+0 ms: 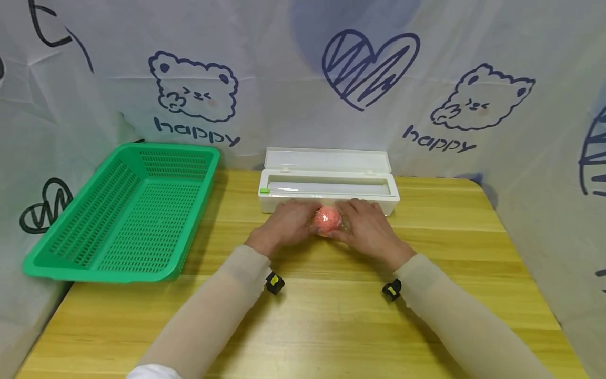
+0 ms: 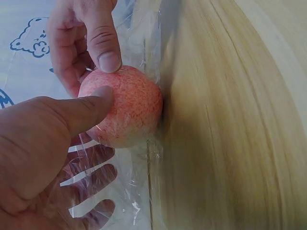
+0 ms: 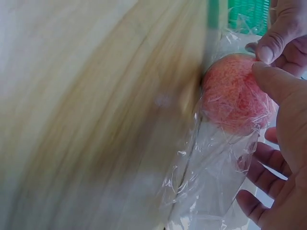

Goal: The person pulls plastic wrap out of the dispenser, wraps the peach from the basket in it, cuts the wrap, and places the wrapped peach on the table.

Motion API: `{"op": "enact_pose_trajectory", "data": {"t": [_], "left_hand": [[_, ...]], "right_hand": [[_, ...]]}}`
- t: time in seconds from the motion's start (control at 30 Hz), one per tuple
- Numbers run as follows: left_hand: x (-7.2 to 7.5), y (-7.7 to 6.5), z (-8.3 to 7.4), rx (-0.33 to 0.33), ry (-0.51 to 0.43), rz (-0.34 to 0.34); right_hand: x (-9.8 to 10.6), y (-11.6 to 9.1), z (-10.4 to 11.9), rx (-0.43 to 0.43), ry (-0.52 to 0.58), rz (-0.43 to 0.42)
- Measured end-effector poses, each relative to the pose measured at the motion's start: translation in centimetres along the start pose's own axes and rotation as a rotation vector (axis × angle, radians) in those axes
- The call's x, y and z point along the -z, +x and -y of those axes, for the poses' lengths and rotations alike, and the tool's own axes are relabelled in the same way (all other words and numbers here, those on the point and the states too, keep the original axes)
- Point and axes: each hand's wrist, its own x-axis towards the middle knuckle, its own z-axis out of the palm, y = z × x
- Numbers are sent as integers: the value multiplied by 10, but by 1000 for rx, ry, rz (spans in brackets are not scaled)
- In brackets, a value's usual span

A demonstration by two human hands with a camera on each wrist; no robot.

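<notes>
A reddish-pink apple [image 1: 327, 219] is held low over the wooden table between both hands, in front of a white cling film dispenser [image 1: 329, 204]. Clear cling film [image 3: 206, 175] lies over the apple and spreads out loosely on both sides of it. My left hand [image 1: 291, 223] grips the apple from the left; in the left wrist view its thumb presses the fruit, and its other fingers show through the film. From the right, my right hand [image 1: 369, 229] grips it too, with the thumb on its surface and fingers curled behind. Whether the apple touches the table cannot be told.
The dispenser's lid [image 1: 326, 159] stands raised at the back, with a film roll [image 1: 326, 187] inside and a green slider [image 1: 264, 191] at its left end. A green plastic basket [image 1: 194, 231] stands on the left. Printed white cloth [image 1: 284, 68] surrounds the wooden table [image 1: 331, 326].
</notes>
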Motion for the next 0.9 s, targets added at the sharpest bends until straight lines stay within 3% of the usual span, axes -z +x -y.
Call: {"op": "enact_pose_trajectory", "data": {"t": [0.2, 0.6, 0.77, 0.9], "left_hand": [[2, -4, 0, 34, 21, 16], [5, -7, 6, 20, 32, -27], [9, -13, 10, 69, -21, -46], [16, -21, 17, 105, -90, -116]], "right_hand": [[0, 0, 2, 20, 14, -7], [3, 2, 3, 29, 10, -18], [6, 3, 1, 28, 22, -19], [12, 5, -2, 15, 42, -28]]}}
